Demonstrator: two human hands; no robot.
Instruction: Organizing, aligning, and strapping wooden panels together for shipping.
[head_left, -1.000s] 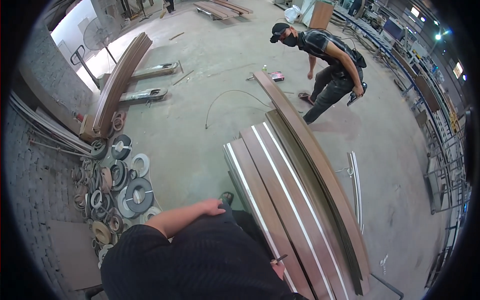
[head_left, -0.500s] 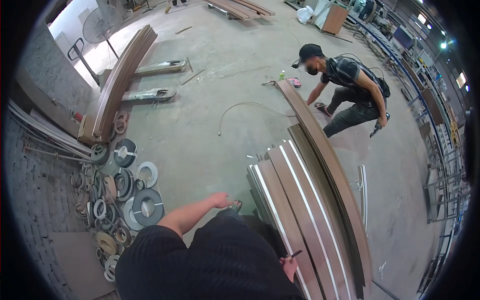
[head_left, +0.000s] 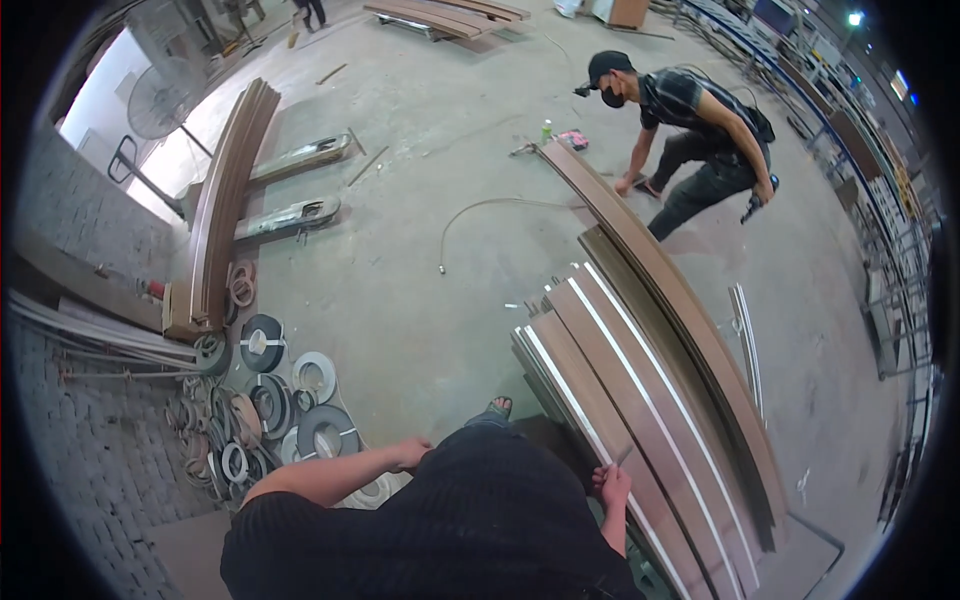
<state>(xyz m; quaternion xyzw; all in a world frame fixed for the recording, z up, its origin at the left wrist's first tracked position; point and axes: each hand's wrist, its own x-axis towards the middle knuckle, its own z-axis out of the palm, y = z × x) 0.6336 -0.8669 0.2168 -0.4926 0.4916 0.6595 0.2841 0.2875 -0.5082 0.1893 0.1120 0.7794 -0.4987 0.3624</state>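
My right hand (head_left: pixel 612 486) is closed around a short, thin, greyish tool (head_left: pixel 625 455); its exact kind is too small to make out. That hand is at the near left edge of a stack of long brown boards (head_left: pixel 655 440) with white edge strips. My left hand (head_left: pixel 410 455) is bent in close to my dark shirt, its fingers partly hidden against it. Along the stack's right side runs a longer brown board (head_left: pixel 660 275). At its far end a crouching person (head_left: pixel 700 130) has one hand low by the board and a dark power tool (head_left: pixel 752 208) in the other.
Rolls of edge banding (head_left: pixel 325 430) lie on the floor at left by a brick wall (head_left: pixel 90 450). Beyond them, more long boards (head_left: pixel 220 200) rest across a pallet truck's forks (head_left: pixel 290 220). A thin hose (head_left: pixel 490 202) curves over the floor. White strips (head_left: pixel 748 350) lie at right.
My left hand has drawn back toward my body. My right hand, holding the tool, has risen along the board edge. The view has shifted; the other person stays crouched by the long board.
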